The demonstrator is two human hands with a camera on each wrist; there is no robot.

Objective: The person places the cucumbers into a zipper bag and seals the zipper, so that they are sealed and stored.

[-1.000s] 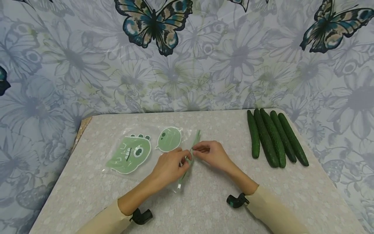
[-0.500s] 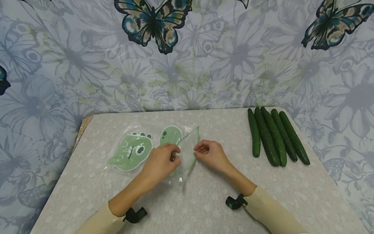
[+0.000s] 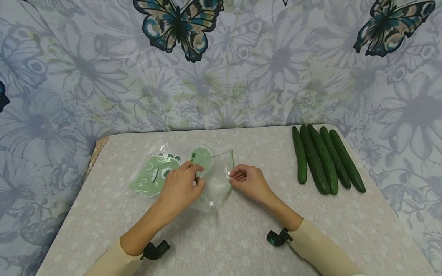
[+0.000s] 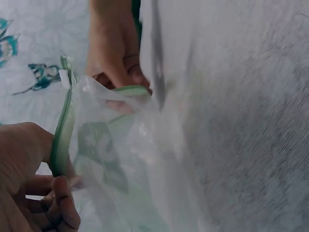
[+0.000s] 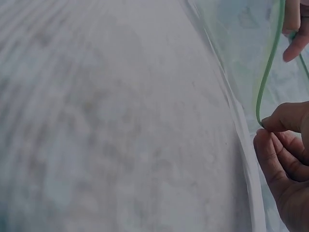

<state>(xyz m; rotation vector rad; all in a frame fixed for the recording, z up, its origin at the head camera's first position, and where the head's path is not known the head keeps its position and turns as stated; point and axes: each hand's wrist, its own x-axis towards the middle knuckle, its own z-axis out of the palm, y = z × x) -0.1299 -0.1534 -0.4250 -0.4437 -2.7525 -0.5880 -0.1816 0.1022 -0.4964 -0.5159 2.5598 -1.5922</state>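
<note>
Pinching one edge, the left hand (image 3: 181, 184) is drawing leftward from the right hand (image 3: 251, 181), pinching the other, so the bag (image 3: 215, 177) (on the counter (image 3: 238, 249), left of the cucumbers (image 3: 322, 159)) is gaping wider.

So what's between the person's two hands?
In the head view, the clear bag, its mouth held open between the left hand and right hand.

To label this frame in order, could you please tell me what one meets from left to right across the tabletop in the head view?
Green face print, left hand, white slider, right hand, five cucumbers. The clear bag is left out, since it shows on both sides of the left hand.
</note>
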